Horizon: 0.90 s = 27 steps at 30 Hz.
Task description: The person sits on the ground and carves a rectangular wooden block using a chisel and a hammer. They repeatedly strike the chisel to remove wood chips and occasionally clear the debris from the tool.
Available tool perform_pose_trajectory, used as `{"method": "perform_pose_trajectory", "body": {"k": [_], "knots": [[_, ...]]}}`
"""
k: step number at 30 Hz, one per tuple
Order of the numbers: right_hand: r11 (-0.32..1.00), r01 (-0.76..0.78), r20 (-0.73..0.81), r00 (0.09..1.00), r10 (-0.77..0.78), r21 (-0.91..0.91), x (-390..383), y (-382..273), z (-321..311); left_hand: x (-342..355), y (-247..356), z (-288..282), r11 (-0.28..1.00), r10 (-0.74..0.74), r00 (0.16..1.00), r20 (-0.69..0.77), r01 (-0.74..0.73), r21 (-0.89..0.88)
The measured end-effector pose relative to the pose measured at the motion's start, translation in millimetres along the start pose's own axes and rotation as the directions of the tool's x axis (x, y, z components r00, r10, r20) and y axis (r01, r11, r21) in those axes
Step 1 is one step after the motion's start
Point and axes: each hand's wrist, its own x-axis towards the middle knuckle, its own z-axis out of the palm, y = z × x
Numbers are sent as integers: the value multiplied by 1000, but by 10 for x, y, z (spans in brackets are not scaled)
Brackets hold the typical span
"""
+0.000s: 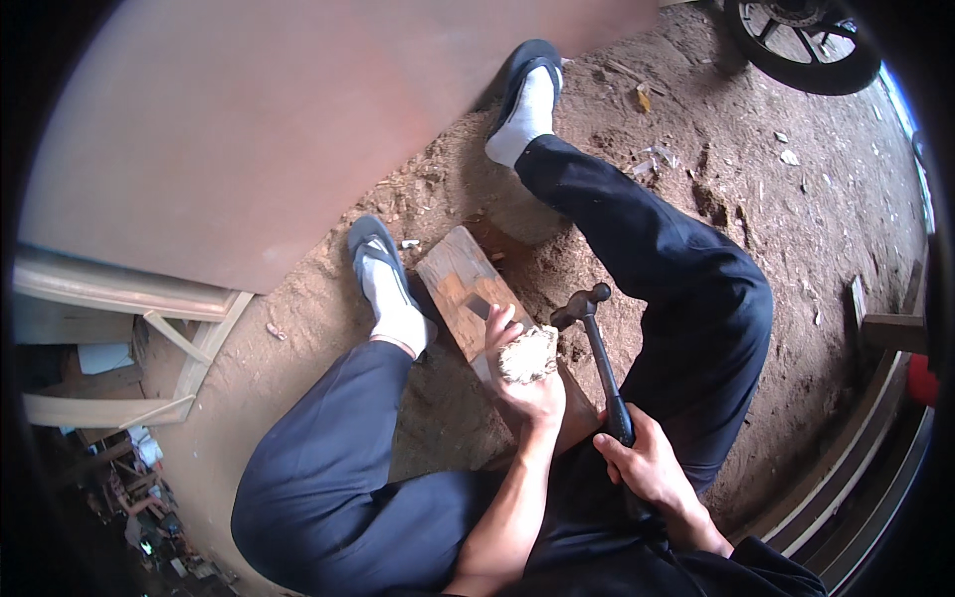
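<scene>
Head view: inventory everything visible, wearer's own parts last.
Hammer: 1, dark, in right hand
Frayed piece: 1, cream, in left hand
Wooden block: 1, brown, centre
Panel: 1, reddish, upper left
Curved wooden pieces: several, pale, left
Clutter: uncountable, mixed, lower left
Wheel: 1, black, upper right
Beams: several, brownish, lower right
Red object: 1, red, right edge
Ground: 1, brown, underfoot
Shoes: 2, dark, upper centre
Socks: 2, white, inside shoes
Trousers: 1, dark blue, centre
Sleeve: 1, black, bottom
Hands: 2, bare, centre

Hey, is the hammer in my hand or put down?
In hand: your right hand is closed around the handle of the hammer.
</scene>
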Motion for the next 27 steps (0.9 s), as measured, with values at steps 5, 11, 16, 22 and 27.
{"method": "perform_pose_trajectory", "body": {"k": [5, 11, 16, 22, 27], "knots": [[998, -16, -40, 999, 13, -55, 43, 14, 93, 34, 75, -9, 1000, -1, 992, 126, 1, -1], [994, -4, -101, 995, -7, -109, 73, 36, 227, 116, 79, -38, 994, 62, 978, 201, -43, -100], [983, 5, -142, 989, -31, -181, 72, 108, 250, 180, 104, -36, 990, 16, 982, 187, 11, -142], [966, 49, -137, 987, -87, -256, 60, 227, 284, 229, 93, -109, 978, -51, 993, 107, 71, -196], [963, 140, -149, 973, -177, -229, -46, 207, 364, 223, 96, -131, 949, -126, 989, 74, 142, -282]]}}
